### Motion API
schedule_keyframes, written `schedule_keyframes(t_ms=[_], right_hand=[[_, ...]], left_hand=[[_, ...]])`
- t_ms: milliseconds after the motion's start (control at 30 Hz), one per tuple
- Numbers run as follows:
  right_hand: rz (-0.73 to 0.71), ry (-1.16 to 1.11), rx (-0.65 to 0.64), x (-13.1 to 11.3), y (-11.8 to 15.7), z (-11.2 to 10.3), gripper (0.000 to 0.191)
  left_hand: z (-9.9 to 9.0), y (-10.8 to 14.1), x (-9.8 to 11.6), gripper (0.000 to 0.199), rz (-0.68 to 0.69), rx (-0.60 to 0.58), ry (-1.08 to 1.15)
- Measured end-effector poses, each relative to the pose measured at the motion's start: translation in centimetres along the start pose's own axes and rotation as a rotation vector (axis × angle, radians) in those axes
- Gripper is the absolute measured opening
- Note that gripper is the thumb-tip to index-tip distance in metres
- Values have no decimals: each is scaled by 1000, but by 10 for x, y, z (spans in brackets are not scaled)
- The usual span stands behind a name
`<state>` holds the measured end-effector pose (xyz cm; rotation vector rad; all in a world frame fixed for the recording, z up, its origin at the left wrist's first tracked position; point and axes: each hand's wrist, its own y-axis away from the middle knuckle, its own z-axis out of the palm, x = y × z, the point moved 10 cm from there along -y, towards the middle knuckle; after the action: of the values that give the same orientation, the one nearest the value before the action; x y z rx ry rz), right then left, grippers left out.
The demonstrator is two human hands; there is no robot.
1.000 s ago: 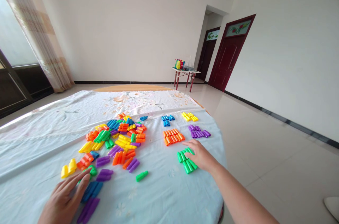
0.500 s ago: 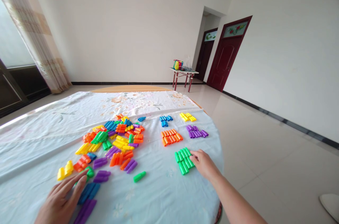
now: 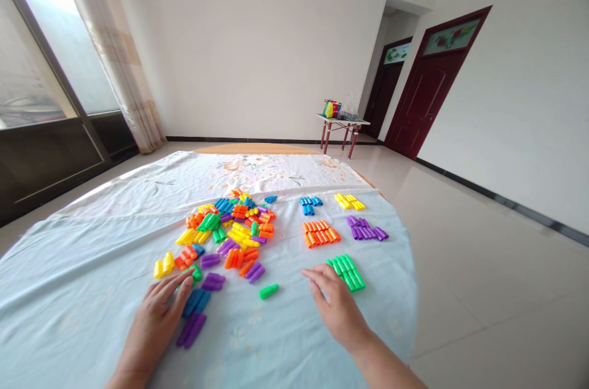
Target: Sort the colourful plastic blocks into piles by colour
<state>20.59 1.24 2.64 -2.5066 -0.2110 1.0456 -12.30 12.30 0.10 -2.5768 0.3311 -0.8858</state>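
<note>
At the near left, my left hand (image 3: 157, 312) lies with stretched fingers, its fingertips resting on a green bullet-shaped plastic block (image 3: 197, 273) that they partly cover. Beside it are blue blocks (image 3: 197, 303) and purple blocks (image 3: 191, 330). My right hand (image 3: 338, 306) hovers over the cloth with fingers extended and nothing visible in them. Just behind it lies a group of green blocks (image 3: 347, 271) in two rows, partly covered by the hand. One single green block (image 3: 269, 291) lies between the two hands.
A mixed pile of coloured blocks (image 3: 240, 231) spreads behind my left hand. Sorted groups stand to the right: orange (image 3: 321, 234), purple (image 3: 367, 228), blue (image 3: 310, 205) and yellow (image 3: 350, 201). The cloth-covered table (image 3: 285, 340) has a rounded right edge.
My right hand has let go of the green group at its right side and moved left across its front, fingers now spread. My left hand stays at its green block. The view has turned left.
</note>
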Motion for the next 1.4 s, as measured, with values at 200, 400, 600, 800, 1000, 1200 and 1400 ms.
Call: schedule_keyframes(t_ms=[200, 400, 600, 800, 1000, 1200, 1400], right_hand=[[-67, 9, -109, -23, -12, 60, 38], [-94, 53, -109, -17, -7, 79, 44], [-151, 65, -97, -20, -4, 81, 45], [-167, 96, -101, -28, -3, 77, 51], [-248, 67, -77, -47, -13, 80, 60], [-345, 28, -265, -93, -36, 131, 57], [-449, 28, -495, -127, -48, 173, 49]], left_hand=[[-4, 4, 5, 37, -6, 16, 41], [-11, 6, 7, 34, -33, 49, 59], [-15, 9, -6, 37, -101, 108, 92], [-17, 10, -23, 42, -215, 153, 160], [-18, 12, -34, 48, -335, 171, 273], [-15, 9, -33, 47, -375, 149, 386], [-13, -6, -43, 53, -402, 196, 455]])
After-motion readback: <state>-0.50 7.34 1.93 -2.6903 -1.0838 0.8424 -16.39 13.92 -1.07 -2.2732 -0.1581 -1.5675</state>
